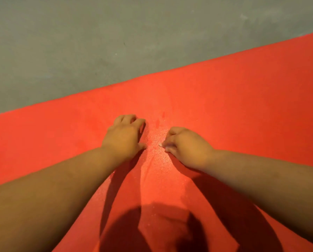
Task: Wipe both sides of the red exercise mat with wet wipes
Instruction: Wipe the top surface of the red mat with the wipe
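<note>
Grey floor (79, 42) bears the red exercise mat (243, 88), which lies flat and is speckled between the hands.

Left hand (123, 139): fingers bent, tips pressing the mat, holding nothing.

Right hand (186, 148): curled, pinching a small white scrap (160, 145).

Risk: no full wipe is visible. So small a piece may shred, leaving lint and unwiped patches.

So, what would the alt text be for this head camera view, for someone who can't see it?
Looking down, a person's left hand rests with bent fingers on a red exercise mat, while the right hand pinches a small white scrap against it. A damp-looking speckled patch lies between the hands; grey floor lies beyond the mat.
</note>
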`<state>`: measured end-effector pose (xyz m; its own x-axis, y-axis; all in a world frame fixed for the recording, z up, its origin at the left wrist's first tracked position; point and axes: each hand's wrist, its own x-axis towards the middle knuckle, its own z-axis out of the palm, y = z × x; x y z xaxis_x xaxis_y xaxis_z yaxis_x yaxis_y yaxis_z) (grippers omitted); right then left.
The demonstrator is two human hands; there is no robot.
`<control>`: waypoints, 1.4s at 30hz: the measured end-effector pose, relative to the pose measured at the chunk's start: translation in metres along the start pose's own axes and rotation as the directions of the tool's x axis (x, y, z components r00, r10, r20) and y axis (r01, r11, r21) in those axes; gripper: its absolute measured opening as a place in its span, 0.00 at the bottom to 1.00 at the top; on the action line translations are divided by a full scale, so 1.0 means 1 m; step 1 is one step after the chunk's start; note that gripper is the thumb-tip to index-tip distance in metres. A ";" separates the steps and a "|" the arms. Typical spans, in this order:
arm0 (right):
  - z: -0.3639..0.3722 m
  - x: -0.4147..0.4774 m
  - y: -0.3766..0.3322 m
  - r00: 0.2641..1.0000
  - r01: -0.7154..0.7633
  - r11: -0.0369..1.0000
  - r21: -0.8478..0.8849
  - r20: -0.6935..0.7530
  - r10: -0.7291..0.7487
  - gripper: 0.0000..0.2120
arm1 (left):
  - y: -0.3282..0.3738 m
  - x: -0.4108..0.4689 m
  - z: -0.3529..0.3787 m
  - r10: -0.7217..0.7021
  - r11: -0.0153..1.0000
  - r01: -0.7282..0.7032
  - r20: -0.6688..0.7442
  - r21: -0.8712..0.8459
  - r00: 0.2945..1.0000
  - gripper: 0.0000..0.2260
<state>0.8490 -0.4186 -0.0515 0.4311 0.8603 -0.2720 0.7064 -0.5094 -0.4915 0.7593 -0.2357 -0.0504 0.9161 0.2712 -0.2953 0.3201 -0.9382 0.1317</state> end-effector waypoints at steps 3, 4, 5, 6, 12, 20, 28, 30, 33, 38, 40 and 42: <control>0.007 0.010 0.003 0.999 0.020 0.995 -0.094 -0.033 -0.023 0.10 | -0.018 -0.001 0.002 -0.148 0.989 0.151 0.199 0.004 0.969 0.51; 0.004 0.015 0.008 0.998 0.007 0.995 -0.103 -0.055 -0.012 0.10 | -0.022 0.000 0.003 -0.155 0.987 0.161 0.257 -0.003 0.954 0.53; 0.001 0.021 0.015 0.995 -0.030 0.995 -0.099 -0.100 0.020 0.10 | -0.024 0.001 0.003 -0.147 0.988 0.153 0.295 0.004 0.944 0.54; -0.005 0.029 0.024 0.982 -0.106 0.991 -0.077 -0.164 0.092 0.09 | -0.025 0.001 0.004 -0.136 0.990 0.139 0.314 0.014 0.940 0.55; 0.001 0.069 0.019 0.843 -0.365 0.924 0.117 -0.379 0.381 0.07 | -0.020 -0.001 -0.001 -0.151 0.988 0.155 0.333 0.014 0.931 0.53; 0.002 0.067 0.020 0.946 -0.120 0.986 -0.114 -0.315 0.078 0.08 | -0.021 0.001 -0.001 -0.142 0.990 0.137 0.331 0.041 0.933 0.52; 0.028 0.041 -0.030 0.974 -0.074 0.997 0.017 -0.212 0.076 0.09 | -0.023 -0.014 0.000 -0.129 0.989 0.143 0.304 -0.025 0.944 0.49; 0.031 0.016 -0.031 0.993 0.089 0.995 -0.054 -0.074 -0.093 0.10 | -0.026 -0.024 0.001 -0.097 0.994 0.107 0.328 -0.014 0.940 0.49; 0.011 0.016 0.000 0.985 -0.075 0.992 -0.097 -0.164 0.059 0.10 | -0.027 -0.043 0.004 -0.063 0.998 0.066 0.376 0.006 0.925 0.50; 0.004 0.001 0.011 0.988 -0.112 0.992 -0.061 -0.112 0.105 0.10 | -0.007 -0.066 0.005 -0.073 0.996 0.085 0.432 -0.008 0.899 0.51; 0.015 -0.020 0.004 0.995 -0.065 0.996 -0.060 -0.078 0.061 0.08 | 0.004 -0.075 0.004 -0.076 0.996 0.090 0.458 -0.009 0.886 0.52; 0.016 -0.029 0.010 0.990 -0.073 0.996 -0.052 -0.124 0.066 0.09 | 0.013 -0.084 0.004 -0.076 0.996 0.089 0.484 -0.003 0.872 0.52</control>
<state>0.8341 -0.4483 -0.0619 0.5432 0.8156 -0.1993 0.7011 -0.5712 -0.4268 0.6854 -0.2713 -0.0280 0.6572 0.2037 -0.7257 0.4011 -0.9097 0.1079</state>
